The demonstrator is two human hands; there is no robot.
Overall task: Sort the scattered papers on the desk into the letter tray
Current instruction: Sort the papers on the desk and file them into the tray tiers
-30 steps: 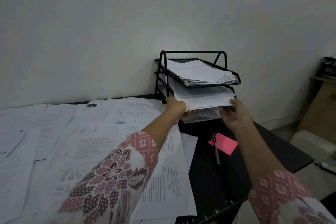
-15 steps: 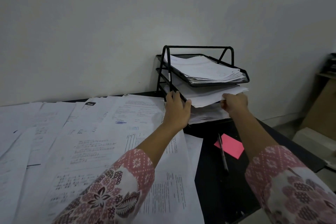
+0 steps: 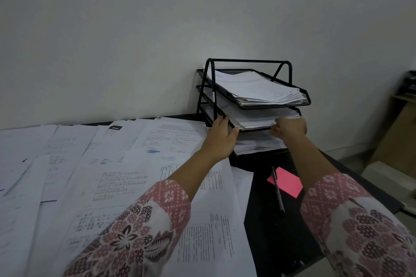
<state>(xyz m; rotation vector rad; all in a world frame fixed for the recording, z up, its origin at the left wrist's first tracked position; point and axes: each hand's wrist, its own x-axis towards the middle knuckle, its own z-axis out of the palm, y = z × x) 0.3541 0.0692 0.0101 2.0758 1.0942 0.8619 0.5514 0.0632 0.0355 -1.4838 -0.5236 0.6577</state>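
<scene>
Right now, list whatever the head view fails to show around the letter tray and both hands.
Head view:
- Right hand: fingers curl away from camera; grip on middle-tier papers unclear.
- Letter tray bottom tier: partly behind left hand.
- Desk papers: print blurred, unreadable.
- Shelf at right edge: cut off.

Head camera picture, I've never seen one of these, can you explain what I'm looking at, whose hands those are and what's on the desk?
There is no machine here. A person wears a camera on the head, so you look forward and down along their patterned sleeves. The left hand rests with straight fingers against the front corner of a black three-tier letter tray. The right hand, fingers curled, is at the front edge of the paper stack in the middle tier; I cannot tell whether it grips the stack. Printed papers lie scattered and overlapping across the black desk. Beside them, a black pen lies across a pink sticky note.
</scene>
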